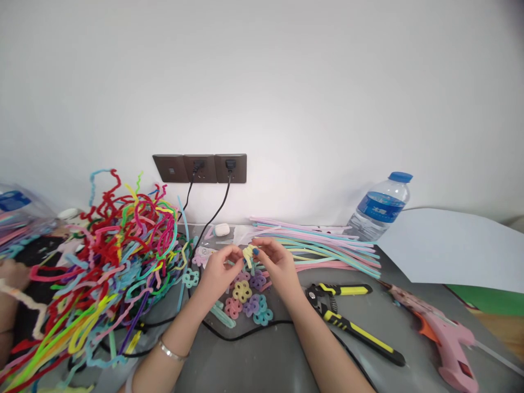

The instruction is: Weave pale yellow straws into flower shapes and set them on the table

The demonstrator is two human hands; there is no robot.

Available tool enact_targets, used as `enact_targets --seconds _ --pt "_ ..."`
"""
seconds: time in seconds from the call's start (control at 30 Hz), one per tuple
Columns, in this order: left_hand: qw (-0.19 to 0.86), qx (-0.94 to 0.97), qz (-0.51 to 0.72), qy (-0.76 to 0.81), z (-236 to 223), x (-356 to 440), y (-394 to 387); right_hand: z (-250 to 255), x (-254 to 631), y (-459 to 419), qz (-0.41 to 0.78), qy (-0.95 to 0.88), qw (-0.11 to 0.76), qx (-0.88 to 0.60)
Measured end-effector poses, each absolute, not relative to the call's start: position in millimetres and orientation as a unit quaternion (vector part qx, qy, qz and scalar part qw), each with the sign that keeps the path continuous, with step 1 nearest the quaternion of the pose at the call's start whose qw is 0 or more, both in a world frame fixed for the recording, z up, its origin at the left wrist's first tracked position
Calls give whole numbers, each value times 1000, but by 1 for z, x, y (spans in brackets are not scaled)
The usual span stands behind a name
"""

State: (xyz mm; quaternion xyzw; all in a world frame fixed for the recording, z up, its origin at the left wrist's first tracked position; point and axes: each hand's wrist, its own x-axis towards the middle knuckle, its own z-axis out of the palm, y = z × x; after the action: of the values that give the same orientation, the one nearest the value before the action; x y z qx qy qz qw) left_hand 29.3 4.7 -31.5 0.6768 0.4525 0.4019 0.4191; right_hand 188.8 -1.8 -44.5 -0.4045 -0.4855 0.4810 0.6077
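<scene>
Between my two hands, a small pale yellow pipe cleaner piece (249, 254), bent into loops, is held above the grey table. My left hand (223, 270) pinches it from the left, and my right hand (276, 265) grips it from the right with thumb and fingers closed. Just below lie several finished pipe cleaner flowers: a yellow flower (242, 292), a pink flower (233, 308), a purple flower (251, 304) and a blue flower (262, 315). A mint flower (190, 278) rests left of my left wrist. Exact finger contact is partly hidden.
Left is a tangled heap of coloured pipe cleaners (123, 256); another person's hand (14, 275) is beyond it. Straight pipe cleaners (327, 248) lie behind. Yellow-black pliers (356, 322), a pink glue gun (444, 333), a water bottle (379, 207) and white paper (458, 245) are right. A black cable (245, 334) crosses the table.
</scene>
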Motion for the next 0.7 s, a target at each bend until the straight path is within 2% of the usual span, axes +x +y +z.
enact_targets --seconds 0.4,0.53,0.7 --pt "402 739 380 385 -25 32 -1 -45 193 0 494 -499 595 -391" --pt "403 722 385 409 -27 33 -1 -46 192 0 501 -495 585 -402" --pt "412 647 441 465 -35 34 1 -51 190 0 440 -518 601 -421"
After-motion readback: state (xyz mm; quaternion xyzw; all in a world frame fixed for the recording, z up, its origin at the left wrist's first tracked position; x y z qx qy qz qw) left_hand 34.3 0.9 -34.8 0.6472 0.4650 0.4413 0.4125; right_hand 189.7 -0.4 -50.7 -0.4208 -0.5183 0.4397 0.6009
